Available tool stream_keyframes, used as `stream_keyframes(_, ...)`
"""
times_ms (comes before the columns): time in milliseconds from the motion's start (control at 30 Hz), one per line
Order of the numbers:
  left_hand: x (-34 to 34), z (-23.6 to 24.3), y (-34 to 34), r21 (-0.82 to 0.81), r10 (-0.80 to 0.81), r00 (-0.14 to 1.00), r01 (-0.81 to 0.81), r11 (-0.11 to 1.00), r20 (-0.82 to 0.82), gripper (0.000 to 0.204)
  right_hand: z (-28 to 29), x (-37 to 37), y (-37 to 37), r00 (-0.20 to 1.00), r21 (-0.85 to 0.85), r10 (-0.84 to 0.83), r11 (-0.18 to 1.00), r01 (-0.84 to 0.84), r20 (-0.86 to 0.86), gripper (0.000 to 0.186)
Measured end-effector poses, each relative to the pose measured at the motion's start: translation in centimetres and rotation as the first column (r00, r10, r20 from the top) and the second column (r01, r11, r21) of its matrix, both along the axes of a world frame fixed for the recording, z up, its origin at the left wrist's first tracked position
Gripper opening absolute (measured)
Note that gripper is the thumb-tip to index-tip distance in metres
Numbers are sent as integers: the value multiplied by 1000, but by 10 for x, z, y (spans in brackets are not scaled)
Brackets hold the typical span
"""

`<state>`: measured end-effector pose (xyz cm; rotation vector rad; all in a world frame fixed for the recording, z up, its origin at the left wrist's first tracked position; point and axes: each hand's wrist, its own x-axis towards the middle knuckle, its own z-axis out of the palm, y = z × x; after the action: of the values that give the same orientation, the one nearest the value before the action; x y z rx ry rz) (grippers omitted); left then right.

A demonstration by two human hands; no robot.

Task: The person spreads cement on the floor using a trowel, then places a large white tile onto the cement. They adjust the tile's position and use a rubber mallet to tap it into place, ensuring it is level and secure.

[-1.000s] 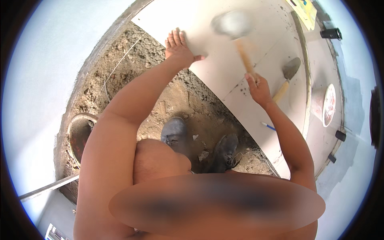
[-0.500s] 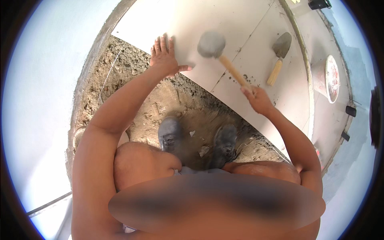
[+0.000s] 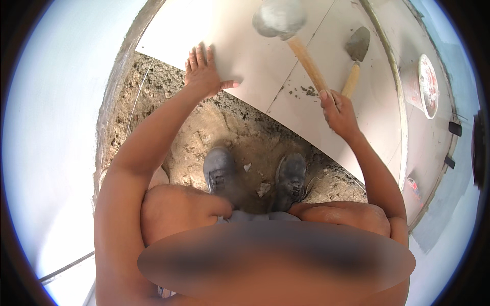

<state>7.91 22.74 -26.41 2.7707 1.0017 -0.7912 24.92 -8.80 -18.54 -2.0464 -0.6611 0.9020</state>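
My left hand [image 3: 202, 76] lies flat on the near edge of a large pale floor tile [image 3: 240, 56], its fingers stretched out and the thumb spread to the right. In my right hand [image 3: 338, 113] is a mallet [image 3: 279, 19], gripped near the end of its wooden handle. The mallet's rounded grey-white head is over the tile and smeared by motion. Just beyond my right hand, a trowel [image 3: 358, 46] with a pale wooden handle rests on the neighbouring tile, the hand overlapping the lower end of its handle.
Rough mortar and dirt [image 3: 199, 122] lie along the tile's edge, with a thin string [image 3: 139, 93] across them at left. My dark shoes [image 3: 290, 178] stand on the dirt. Mortar crumbs [image 3: 309, 92] dot the tiles. A white bucket [image 3: 427, 86] is at the right, near the wall.
The mallet has swung up and away, its head now higher in the view. My right hand has shifted slightly right and up. The left hand stays flat on the tile.
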Motion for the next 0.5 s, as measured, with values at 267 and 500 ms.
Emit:
stream_keyframes(267,-4,-5,1,-13,-18,998,18,1000,55,145,8,24,13,999,-244,38,969,-29,35,53)
stream_keyframes(500,4,-9,-1,-6,-33,994,34,999,101,146,-32,24,-4,995,-119,67,991,-58,70,62)
